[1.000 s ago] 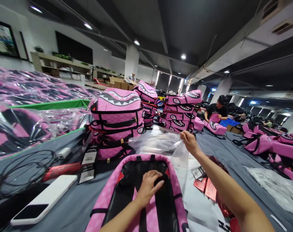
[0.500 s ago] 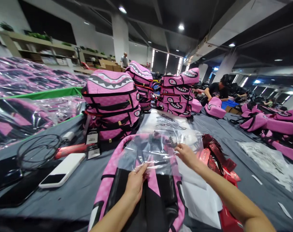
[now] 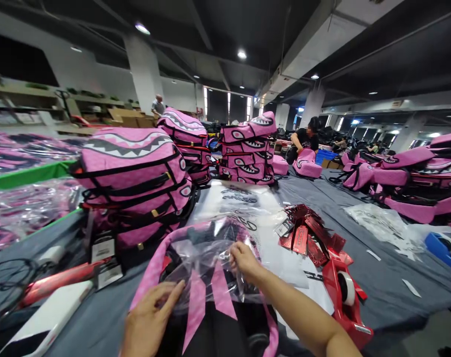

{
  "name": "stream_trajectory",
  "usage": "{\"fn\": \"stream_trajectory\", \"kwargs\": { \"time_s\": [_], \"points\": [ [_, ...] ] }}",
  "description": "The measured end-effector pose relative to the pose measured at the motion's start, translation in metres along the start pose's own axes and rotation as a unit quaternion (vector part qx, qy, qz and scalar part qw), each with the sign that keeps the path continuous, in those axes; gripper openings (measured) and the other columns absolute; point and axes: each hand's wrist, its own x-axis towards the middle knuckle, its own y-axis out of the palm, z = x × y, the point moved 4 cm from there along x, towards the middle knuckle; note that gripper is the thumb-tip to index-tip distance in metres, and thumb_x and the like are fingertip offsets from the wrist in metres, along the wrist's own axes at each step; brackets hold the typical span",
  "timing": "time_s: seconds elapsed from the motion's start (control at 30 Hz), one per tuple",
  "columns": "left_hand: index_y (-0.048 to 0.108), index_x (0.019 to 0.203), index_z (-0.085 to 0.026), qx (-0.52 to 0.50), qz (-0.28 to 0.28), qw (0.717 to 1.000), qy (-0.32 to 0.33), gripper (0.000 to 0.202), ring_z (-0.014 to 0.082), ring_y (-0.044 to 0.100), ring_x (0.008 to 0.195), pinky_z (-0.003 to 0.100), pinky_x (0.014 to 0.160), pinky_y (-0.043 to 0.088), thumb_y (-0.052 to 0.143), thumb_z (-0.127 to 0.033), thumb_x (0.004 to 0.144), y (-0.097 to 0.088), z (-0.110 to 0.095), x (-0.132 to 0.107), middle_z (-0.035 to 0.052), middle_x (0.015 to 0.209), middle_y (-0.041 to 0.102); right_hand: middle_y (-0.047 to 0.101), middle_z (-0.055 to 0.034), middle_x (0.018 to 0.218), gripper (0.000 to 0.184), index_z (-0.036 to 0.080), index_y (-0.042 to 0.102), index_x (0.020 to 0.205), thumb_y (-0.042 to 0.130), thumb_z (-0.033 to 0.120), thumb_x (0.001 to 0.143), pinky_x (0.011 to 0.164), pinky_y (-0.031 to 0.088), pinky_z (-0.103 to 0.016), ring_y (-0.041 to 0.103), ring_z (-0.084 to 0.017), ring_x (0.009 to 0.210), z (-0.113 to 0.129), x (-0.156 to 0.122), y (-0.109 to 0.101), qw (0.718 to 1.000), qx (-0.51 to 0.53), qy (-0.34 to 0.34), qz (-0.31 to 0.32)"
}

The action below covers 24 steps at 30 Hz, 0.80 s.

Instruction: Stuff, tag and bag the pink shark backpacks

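A pink and black backpack (image 3: 158, 258) lies in front of me, its two pink strap pieces (image 3: 196, 302) facing up. Over its upper part a clear plastic bag (image 3: 206, 253) is spread, crumpled and shiny. My right hand (image 3: 245, 260) pinches the plastic bag above the backpack's right half. At the backpack's left edge is my left hand (image 3: 151, 312), fingers stretched toward the plastic, with no grip on it that I can see. The lower end of the backpack is out of view.
Stacked pink backpacks (image 3: 132, 173) stand behind on the left, with another stack (image 3: 247, 153) further back. On the right lie red tags (image 3: 307, 238) and a red tape dispenser (image 3: 346, 297). A white power bank (image 3: 48, 317) lies left. A co-worker (image 3: 305, 139) handles a backpack.
My view has turned right and tilted. The left hand has moved from the plastic's near edge to the backpack's left side. My right hand has drawn the plastic inward, bunching it up.
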Motion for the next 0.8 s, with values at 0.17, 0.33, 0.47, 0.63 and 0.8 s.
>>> {"fn": "stream_trajectory", "kwargs": {
  "time_s": [0.17, 0.33, 0.47, 0.63, 0.8],
  "points": [
    [0.053, 0.144, -0.018, 0.248, -0.128, 0.916, 0.287, 0.051, 0.0349, 0.052, 0.133, 0.054, 0.112, 0.034, 0.054, -0.030, 0.095, -0.013, -0.076, -0.007, 0.0196, 0.147, 0.054, 0.056, 0.0048, 0.073, 0.018, 0.022, 0.054, 0.090, 0.060, 0.039, 0.093, 0.064, 0.036, -0.024, 0.052, -0.013, 0.067, 0.038, -0.017, 0.025, 0.977, -0.179, -0.117, -0.017],
    [0.073, 0.109, -0.010, 0.297, -0.100, 0.904, 0.293, 0.037, 0.0312, 0.062, 0.090, 0.053, 0.097, 0.038, 0.041, -0.024, 0.097, -0.013, -0.051, 0.026, 0.0138, 0.087, 0.072, 0.067, -0.0022, 0.091, 0.023, 0.023, 0.060, 0.109, 0.069, 0.019, 0.088, 0.063, 0.036, -0.028, 0.061, -0.018, 0.077, 0.057, -0.058, 0.035, 0.793, -0.514, -0.327, -0.010],
    [0.075, 0.102, -0.015, 0.291, -0.133, 0.925, 0.205, 0.039, 0.0302, 0.061, 0.085, 0.049, 0.090, 0.040, 0.039, -0.028, 0.097, -0.042, 0.005, 0.038, 0.0119, 0.082, 0.069, 0.068, -0.0081, 0.091, 0.020, 0.021, 0.065, 0.103, 0.060, 0.006, 0.091, 0.068, 0.041, -0.031, 0.064, -0.023, 0.087, 0.026, -0.068, -0.031, 0.694, -0.671, -0.248, -0.080],
    [0.073, 0.094, -0.020, 0.113, -0.111, 0.986, -0.060, 0.034, 0.0325, 0.058, 0.090, 0.043, 0.082, 0.040, 0.054, -0.045, 0.081, -0.055, 0.056, 0.048, 0.0111, 0.086, 0.067, 0.065, -0.0108, 0.109, 0.027, 0.019, 0.065, 0.102, 0.049, 0.001, 0.091, 0.065, 0.041, -0.027, 0.066, -0.020, 0.088, -0.002, -0.068, -0.139, 0.795, -0.586, 0.023, -0.157],
    [0.065, 0.058, -0.021, -0.181, -0.024, 0.932, -0.312, 0.008, 0.0226, 0.053, 0.065, 0.029, 0.060, 0.035, 0.072, -0.024, 0.059, -0.016, 0.079, 0.085, 0.0026, 0.056, 0.057, 0.062, -0.0048, 0.082, 0.008, 0.019, 0.052, 0.087, 0.052, 0.016, 0.094, 0.063, 0.050, -0.027, 0.064, -0.016, 0.066, 0.009, -0.016, -0.166, 0.964, -0.195, 0.034, -0.177]
  ]
}}
